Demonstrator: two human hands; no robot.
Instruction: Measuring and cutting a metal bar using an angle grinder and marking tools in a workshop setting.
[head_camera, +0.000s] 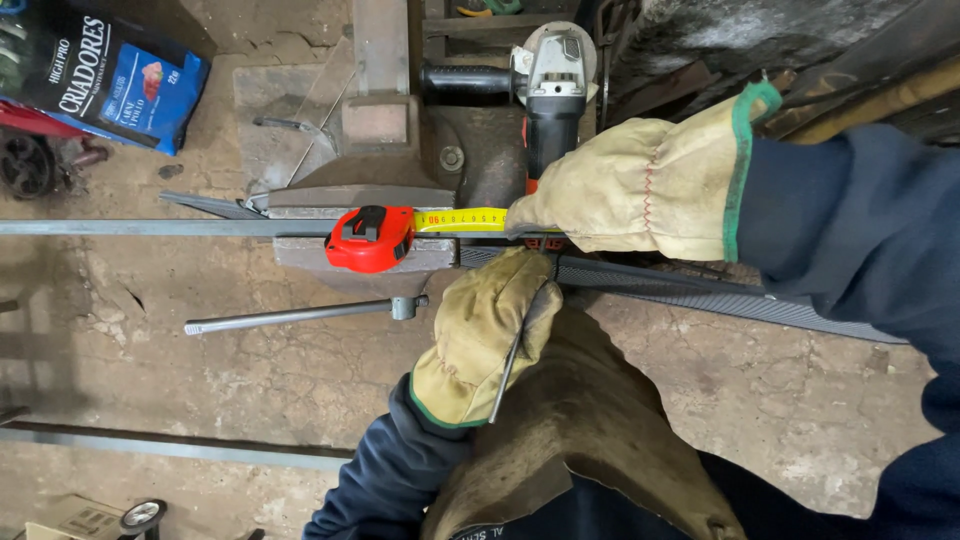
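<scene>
Apron: a brown leather apron (590, 440) covers the person's lap, nearest the camera, just below the left-hand fingers.
Left hand: the gloved left hand (485, 335) has its fingers (500, 285) curled together around a thin metal scribe (508, 372); the scribe's shaft runs down across the palm and its upper end is hidden at the fingertips.
Metal strip: a long grey metal strip (140, 227) runs left to right, directly above the left-hand fingers and under the right-hand fingers; it is clamped in a bench vise (360, 215).
Vise handle: a steel bar handle (300, 316) sticks out to the left of the left-hand fingers.
Tape measure: a red tape measure case (370, 240) rests on the vise, left of both hands; its yellow blade (465, 219) is drawn out along the strip to the right-hand fingertips.
Right hand: the gloved right hand (625, 190) presses flat, fingers (530, 215) close together, on the blade end and the strip.
Mesh: dark metal mesh (720, 295) stretches to the right, beneath the right wrist.
Grinder: an angle grinder (550, 85) lies beyond the right-hand fingers, behind the vise.
Bag: a blue printed bag (100, 75) lies on the concrete floor (250, 390), far left of the fingers.
</scene>
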